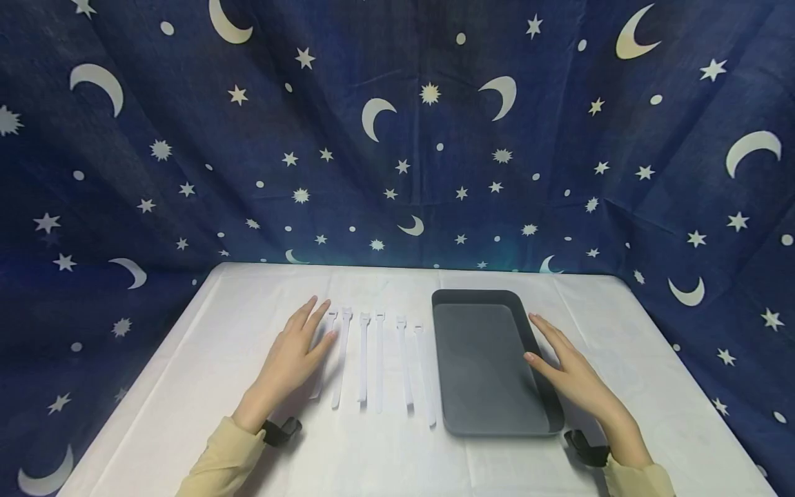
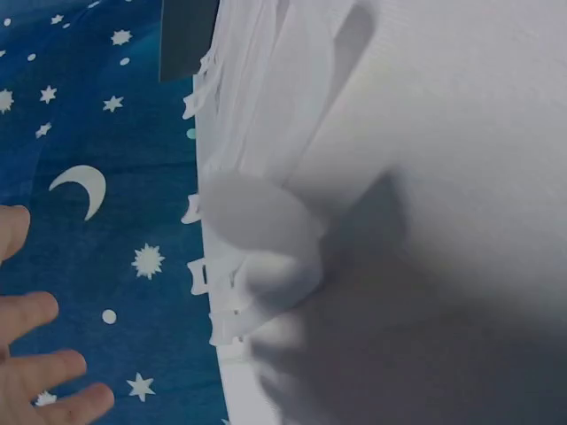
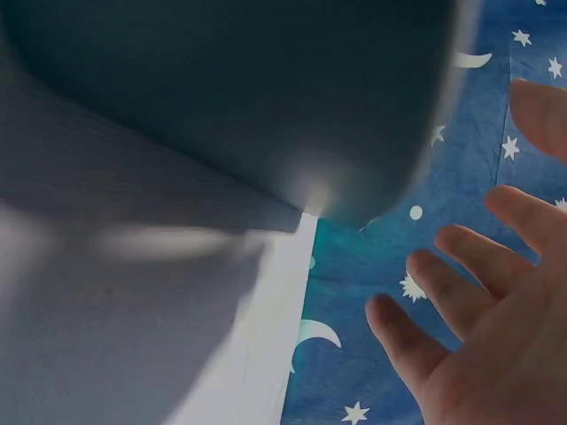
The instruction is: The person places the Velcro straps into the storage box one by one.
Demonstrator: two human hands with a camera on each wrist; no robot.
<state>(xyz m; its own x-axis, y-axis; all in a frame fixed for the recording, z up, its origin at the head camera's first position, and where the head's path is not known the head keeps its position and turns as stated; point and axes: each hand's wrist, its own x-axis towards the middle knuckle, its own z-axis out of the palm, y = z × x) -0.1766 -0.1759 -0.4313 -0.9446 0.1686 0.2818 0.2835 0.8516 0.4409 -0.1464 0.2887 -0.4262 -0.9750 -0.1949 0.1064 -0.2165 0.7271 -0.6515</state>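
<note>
Several white straps with slotted heads, like cable ties (image 1: 364,359), lie side by side in a row on the white cloth. Just left of the row, my left hand (image 1: 288,359) hovers with its fingers spread, its thumb near the leftmost straps and nothing held. In the left wrist view the strap heads (image 2: 198,276) show, blurred in part. To the right of the straps is a dark grey rectangular tray (image 1: 484,366). My right hand (image 1: 574,376) is at the tray's right rim, fingers extended and holding nothing; I cannot tell whether it touches the rim.
A white cloth (image 1: 186,386) covers the table. Behind and around it hangs a dark blue curtain (image 1: 410,179) with moons and stars. Black bands with small devices (image 1: 282,431) sit on both wrists, below beige sleeves (image 1: 223,459).
</note>
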